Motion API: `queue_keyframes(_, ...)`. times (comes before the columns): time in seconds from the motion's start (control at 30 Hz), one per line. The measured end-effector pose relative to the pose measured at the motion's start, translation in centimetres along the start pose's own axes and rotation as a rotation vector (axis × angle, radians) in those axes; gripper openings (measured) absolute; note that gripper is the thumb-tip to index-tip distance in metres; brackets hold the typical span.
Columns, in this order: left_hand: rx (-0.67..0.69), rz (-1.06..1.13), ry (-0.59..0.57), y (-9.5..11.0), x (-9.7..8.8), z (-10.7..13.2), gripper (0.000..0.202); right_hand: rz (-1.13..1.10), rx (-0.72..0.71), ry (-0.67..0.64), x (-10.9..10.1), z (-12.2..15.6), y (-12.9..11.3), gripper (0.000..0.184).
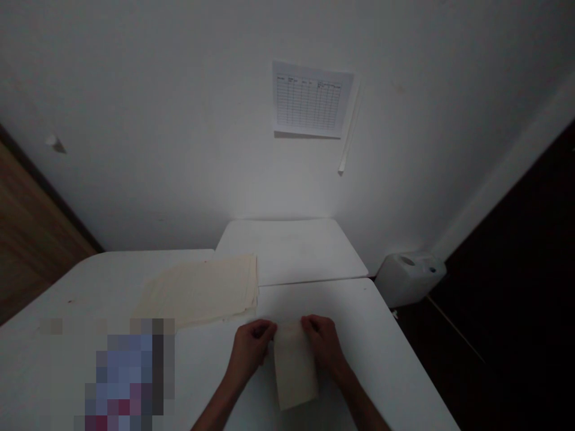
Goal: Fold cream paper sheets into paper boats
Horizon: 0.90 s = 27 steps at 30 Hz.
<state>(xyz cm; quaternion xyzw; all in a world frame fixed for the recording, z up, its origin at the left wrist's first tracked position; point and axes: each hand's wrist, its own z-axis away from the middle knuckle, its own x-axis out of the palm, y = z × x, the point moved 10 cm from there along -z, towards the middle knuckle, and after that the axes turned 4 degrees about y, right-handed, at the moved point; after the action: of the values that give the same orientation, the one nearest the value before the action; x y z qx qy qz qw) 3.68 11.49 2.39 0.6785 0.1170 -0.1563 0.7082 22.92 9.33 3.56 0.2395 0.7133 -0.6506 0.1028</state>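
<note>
A small beige rectangular sheet (295,371), cloth or paper, I cannot tell which, hangs or lies over the white table (381,365) in front of me. My left hand (252,347) pinches its far left corner between thumb and fingertips. At the far right corner, my right hand (324,346) holds it in the same kind of pinch. Left of my hands lies a larger pile of thin beige sheets (202,290), its right edge slightly uneven.
Another white table (294,248) stands against the wall, its edge meeting mine. A printed chart (309,102) is stuck on the wall. On the right, a white plastic jerrycan (406,278) sits beyond the table edge. A pixelated patch hides the lower left.
</note>
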Motion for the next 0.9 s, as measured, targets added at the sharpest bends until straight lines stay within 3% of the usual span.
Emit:
queue_keyframes(0.13,0.113,-0.169,0.020,0.5,-0.2,-0.6,0.033,0.173,-0.057,0.042,-0.6,0.3,-1.0,0.031)
queue_keyframes(0.23,0.192,-0.314,0.017,1.3,0.1,-0.5,0.028,0.459,-0.268,0.074,-0.4,0.9,-3.2,0.016)
queue_keyframes(0.4,0.270,-0.544,0.022,2.1,0.9,0.4,0.025,0.651,-0.565,-0.155,3.1,2.2,-4.9,0.019)
queue_keyframes(0.63,0.312,-0.767,0.049,1.6,1.4,0.9,0.023,0.717,-0.542,-0.126,1.7,1.8,-4.0,0.016)
queue_keyframes(0.9,0.332,-0.855,0.059,1.4,1.6,0.9,0.024,0.737,-0.477,-0.124,-0.2,1.5,-2.6,0.022)
